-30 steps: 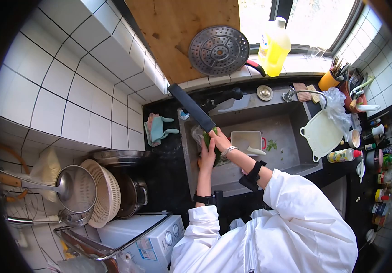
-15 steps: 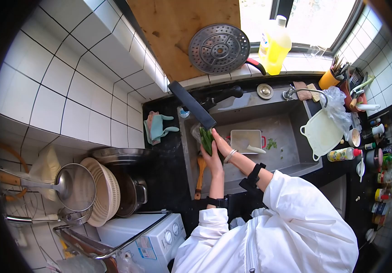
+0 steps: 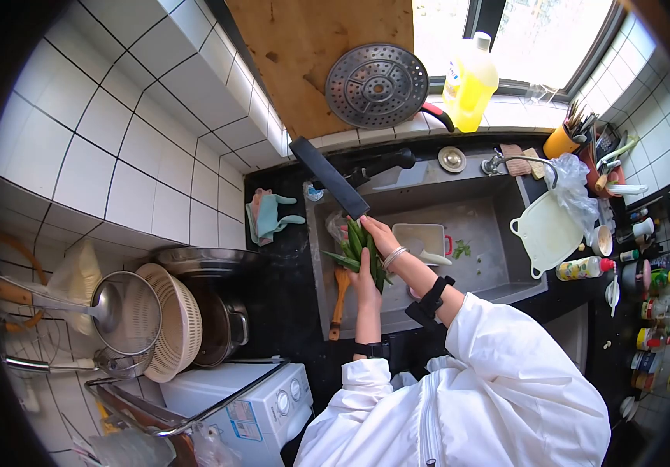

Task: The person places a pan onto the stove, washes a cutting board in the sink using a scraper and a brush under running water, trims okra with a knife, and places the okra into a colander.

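Note:
A bunch of long green leaves (image 3: pixel 354 243) is held between my two hands above the left part of the sink (image 3: pixel 498 272). My left hand (image 3: pixel 364 284) grips it from below, with leaf tips sticking out to both sides. On its right side, my right hand (image 3: pixel 382 237) is closed round the upper part. The end of a long dark bar (image 3: pixel 329 177) lies just beyond my fingers. Below the leaves, a wooden brush (image 3: pixel 340 303) lies at the sink's left side. Part of a clear plastic thing shows behind the leaves.
In the sink are a white tray with red handles (image 3: pixel 420 236) and green scraps (image 3: pixel 461 249). A white cutting board (image 3: pixel 543 233) leans at the right edge. Gloves (image 3: pixel 271 216) lie on the left counter, near a strainer basket (image 3: pixel 171 323). A yellow bottle (image 3: pixel 471 86) stands by the window.
The leaves, at first mostly hidden by my hands, now fan out to the left and below. My left hand has shifted right, uncovering the wooden brush.

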`<state>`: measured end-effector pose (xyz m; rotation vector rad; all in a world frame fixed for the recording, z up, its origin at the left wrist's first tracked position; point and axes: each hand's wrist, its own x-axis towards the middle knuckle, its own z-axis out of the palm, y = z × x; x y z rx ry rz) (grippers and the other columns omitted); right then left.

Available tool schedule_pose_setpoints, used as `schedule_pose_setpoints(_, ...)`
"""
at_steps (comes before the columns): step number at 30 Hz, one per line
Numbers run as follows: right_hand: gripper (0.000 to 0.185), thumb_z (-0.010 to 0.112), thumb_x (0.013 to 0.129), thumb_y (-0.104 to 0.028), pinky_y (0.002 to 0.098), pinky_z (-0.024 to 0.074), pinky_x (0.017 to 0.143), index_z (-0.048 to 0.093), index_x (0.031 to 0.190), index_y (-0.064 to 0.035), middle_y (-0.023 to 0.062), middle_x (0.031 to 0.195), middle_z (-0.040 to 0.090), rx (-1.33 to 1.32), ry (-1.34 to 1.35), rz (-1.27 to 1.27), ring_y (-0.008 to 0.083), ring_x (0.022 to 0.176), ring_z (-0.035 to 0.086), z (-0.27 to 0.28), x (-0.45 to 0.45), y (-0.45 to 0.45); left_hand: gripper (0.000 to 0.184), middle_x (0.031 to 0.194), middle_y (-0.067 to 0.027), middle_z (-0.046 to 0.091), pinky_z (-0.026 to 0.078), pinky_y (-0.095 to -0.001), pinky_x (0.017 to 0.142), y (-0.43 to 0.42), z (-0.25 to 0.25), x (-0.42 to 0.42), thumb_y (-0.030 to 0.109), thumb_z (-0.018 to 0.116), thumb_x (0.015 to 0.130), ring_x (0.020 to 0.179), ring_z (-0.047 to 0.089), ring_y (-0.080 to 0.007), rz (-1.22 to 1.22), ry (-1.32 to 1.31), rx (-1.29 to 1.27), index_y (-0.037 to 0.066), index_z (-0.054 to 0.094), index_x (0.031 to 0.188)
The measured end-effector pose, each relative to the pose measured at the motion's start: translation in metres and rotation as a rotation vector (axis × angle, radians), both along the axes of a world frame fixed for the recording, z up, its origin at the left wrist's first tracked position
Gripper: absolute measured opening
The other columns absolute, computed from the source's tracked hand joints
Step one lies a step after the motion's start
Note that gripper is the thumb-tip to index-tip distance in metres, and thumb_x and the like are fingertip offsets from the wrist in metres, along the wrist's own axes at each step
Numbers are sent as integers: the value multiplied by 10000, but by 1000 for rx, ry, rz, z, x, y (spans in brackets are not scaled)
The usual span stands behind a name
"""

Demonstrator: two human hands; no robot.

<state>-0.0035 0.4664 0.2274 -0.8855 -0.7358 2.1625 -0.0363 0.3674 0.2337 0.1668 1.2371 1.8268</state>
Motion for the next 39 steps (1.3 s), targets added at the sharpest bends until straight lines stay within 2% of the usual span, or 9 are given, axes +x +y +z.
schedule_pose_setpoints(4,378,455,969,-337,359,487,848,551,1164,-27,117,1097,626,-96,172,-80,197,954,611,15,6,6,424,1092,-44,575,484,-290,538,-19,1,-12,233,647,873,782,584,-143,-124,-162,-82,77,494,1236)
schedule_pose_setpoints(8,331,476,964,-317,329,472,780,556,1131,-43,99,1061,622,-53,154,-135,167,891,591,14,9,16,426,1057,-47,571,486,-317,527,-40,-2,-15,260,632,882,786,567,-166,-135,-277,-40,121,493,1260)
schedule_pose_setpoints(9,379,465,970,-275,311,459,876,522,1233,-8,89,1066,640,-43,167,-97,205,1024,597,11,12,18,422,1050,-45,570,487,-321,527,-46,1,-15,264,626,886,791,563,-169,-124,-284,-44,137,494,1266)
schedule_pose_setpoints(12,248,490,961,-301,237,379,596,545,1012,-65,30,867,576,-95,158,-132,122,749,542,10,10,14,398,1055,-26,545,475,-328,562,-60,-5,-17,282,549,933,819,522,-151,-144,-284,-51,207,468,1315)
schedule_pose_setpoints(15,321,453,968,-382,211,291,465,537,955,-72,-25,676,456,-164,204,-21,68,536,402,9,12,10,393,1060,-29,539,475,-327,563,-67,-6,-18,281,550,932,813,519,-152,-153,-277,-42,196,474,1308)
schedule_pose_setpoints(19,567,416,923,-570,219,128,379,560,1013,-29,-83,522,243,-218,-63,219,38,411,170,22,9,0,392,1066,-31,533,475,-329,569,-76,-1,-19,271,551,933,810,516,-152,-158,-259,-35,171,474,1304)
schedule_pose_setpoints(29,419,331,1004,-358,207,172,412,485,1199,-21,-48,698,396,-154,145,261,41,475,229,42,12,-16,360,1049,-39,515,463,-344,585,-92,0,-22,236,531,944,796,494,-141,-146,-280,28,146,473,1287)
schedule_pose_setpoints(35,419,423,971,-435,205,155,402,555,1013,-39,-73,588,323,-196,-87,302,37,452,226,32,19,-6,360,1030,-30,510,464,-341,586,-94,2,-21,241,534,941,783,488,-133,-148,-269,36,148,479,1285)
schedule_pose_setpoints(39,464,437,953,-480,206,177,421,556,1016,-36,-82,576,290,-200,44,278,41,456,219,35,17,-5,383,1010,-16,518,473,-330,572,-94,4,-23,242,547,934,775,491,-125,-143,-263,35,156,476,1301)
